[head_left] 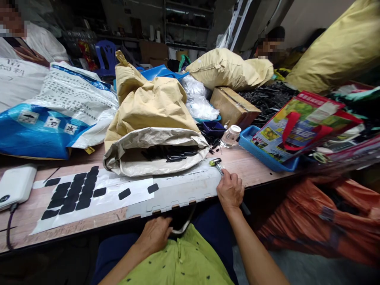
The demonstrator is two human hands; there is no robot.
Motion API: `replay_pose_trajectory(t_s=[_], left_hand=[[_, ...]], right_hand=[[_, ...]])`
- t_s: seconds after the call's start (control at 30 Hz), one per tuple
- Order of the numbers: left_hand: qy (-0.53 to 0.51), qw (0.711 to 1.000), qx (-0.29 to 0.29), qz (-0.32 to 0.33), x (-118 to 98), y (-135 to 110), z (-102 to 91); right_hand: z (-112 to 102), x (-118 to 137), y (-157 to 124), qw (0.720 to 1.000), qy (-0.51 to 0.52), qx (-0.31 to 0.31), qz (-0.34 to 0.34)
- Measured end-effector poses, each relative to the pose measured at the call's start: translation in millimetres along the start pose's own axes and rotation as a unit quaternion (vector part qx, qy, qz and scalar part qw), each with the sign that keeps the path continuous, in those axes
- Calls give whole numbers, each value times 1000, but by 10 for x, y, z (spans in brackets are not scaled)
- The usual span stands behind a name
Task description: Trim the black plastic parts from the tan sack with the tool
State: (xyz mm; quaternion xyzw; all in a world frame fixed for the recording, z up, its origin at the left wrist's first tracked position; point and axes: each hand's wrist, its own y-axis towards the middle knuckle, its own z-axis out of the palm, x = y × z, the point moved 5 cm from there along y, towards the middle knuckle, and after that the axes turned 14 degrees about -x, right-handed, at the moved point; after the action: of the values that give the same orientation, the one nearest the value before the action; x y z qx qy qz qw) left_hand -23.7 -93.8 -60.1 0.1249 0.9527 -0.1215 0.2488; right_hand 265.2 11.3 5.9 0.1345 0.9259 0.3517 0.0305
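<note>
My right hand (230, 190) is closed around the handle of a small hammer (216, 163), whose yellow-green head rests on the wooden table (255, 170) beside a long grey plastic strip (181, 190). My left hand (154, 234) sits below the table edge at my lap, fingers curled on a dark object I cannot make out. A white sheet (89, 194) with several black rounded pads lies to the left. An open tan sack (154, 130) holding black parts lies just behind the strip.
A white power bank (16, 184) sits at the far left. A blue and white sack (53, 114), a cardboard box (234, 107), a clear jar (230, 135) and a blue tray (267, 156) with a printed bag crowd the back. Two people sit beyond.
</note>
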Motion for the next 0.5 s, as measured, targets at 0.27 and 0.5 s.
replay_pose_trajectory(t_s=[0.27, 0.5], left_hand=[[-151, 936, -314, 41, -605, 923, -1103], [39, 934, -356, -13, -144, 1732, -1291]], right_hand=[[-10, 6, 8, 1000, -7, -7, -6], [2, -1, 9, 1000, -11, 6, -6]])
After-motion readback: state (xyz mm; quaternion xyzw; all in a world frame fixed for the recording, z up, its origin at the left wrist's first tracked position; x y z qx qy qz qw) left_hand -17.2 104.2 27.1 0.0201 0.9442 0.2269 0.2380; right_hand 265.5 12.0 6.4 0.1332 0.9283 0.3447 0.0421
